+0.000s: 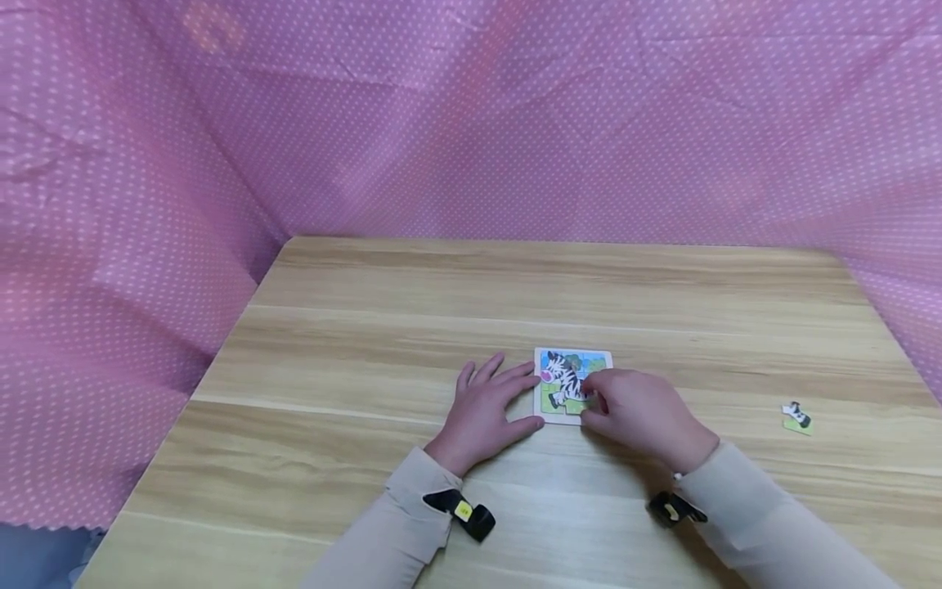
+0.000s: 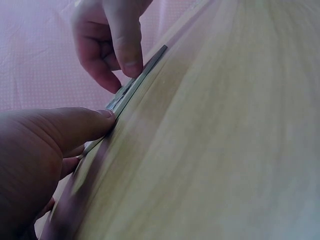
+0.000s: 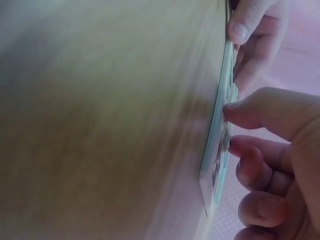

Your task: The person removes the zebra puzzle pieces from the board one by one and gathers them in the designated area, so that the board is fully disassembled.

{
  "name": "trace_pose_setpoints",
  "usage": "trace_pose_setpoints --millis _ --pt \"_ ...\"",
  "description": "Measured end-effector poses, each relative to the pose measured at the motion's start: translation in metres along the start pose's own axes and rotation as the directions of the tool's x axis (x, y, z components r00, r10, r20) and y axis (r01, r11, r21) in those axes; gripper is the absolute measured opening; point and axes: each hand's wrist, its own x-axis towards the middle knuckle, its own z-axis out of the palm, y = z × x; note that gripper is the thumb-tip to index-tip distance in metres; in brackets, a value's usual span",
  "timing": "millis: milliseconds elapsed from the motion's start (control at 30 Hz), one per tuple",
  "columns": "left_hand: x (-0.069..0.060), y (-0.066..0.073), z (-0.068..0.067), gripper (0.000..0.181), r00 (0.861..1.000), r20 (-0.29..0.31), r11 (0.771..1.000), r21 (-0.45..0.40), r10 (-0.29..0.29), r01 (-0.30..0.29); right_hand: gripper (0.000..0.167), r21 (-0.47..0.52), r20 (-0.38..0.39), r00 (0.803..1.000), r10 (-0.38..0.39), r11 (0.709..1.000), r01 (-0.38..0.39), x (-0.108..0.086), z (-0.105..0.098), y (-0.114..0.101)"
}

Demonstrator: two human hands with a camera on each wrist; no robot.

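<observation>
A small zebra puzzle (image 1: 561, 378) in a white frame lies flat on the wooden table. My left hand (image 1: 486, 413) rests at its left side with fingers spread. Its thumb and fingertips touch the frame's edge, as the thumb (image 2: 95, 122) also shows in the left wrist view. Over the puzzle's right half, my right hand (image 1: 643, 413) pinches a puzzle piece (image 1: 576, 406) between thumb and index finger, low against the board. My fingers hide part of that piece and the picture's lower right. In the right wrist view the other fingers of the right hand (image 3: 280, 165) are curled.
A loose puzzle piece (image 1: 797, 417) with black, white and green print lies on the table (image 1: 368, 327) to the right. Pink dotted cloth (image 1: 515, 123) hangs behind the table and at its sides. Black bands are on both wrists.
</observation>
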Motion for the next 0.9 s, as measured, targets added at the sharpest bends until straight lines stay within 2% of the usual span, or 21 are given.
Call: trace_pose_setpoints --millis 267,400,600,900 --pt "0.001 0.001 -0.001 0.059 1.0 0.009 1.0 0.01 0.004 -0.005 0.025 0.004 -0.013 1.0 -0.014 1.0 0.014 0.002 0.002 -0.004" --pt "0.001 0.002 -0.001 0.059 1.0 0.009 1.0 0.013 0.005 -0.005 0.02 0.018 -0.016 0.999 -0.048 0.999 0.048 0.004 0.004 -0.009" --pt "0.001 0.001 0.0 0.058 1.0 0.005 1.0 0.018 0.01 -0.01 0.015 -0.022 -0.027 0.995 -0.095 0.995 0.094 0.004 0.005 -0.011" --pt "0.0 0.001 -0.002 0.059 1.0 0.007 1.0 0.024 0.0 0.0 0.014 -0.022 -0.026 0.995 -0.091 0.996 0.091 0.007 0.007 -0.014"
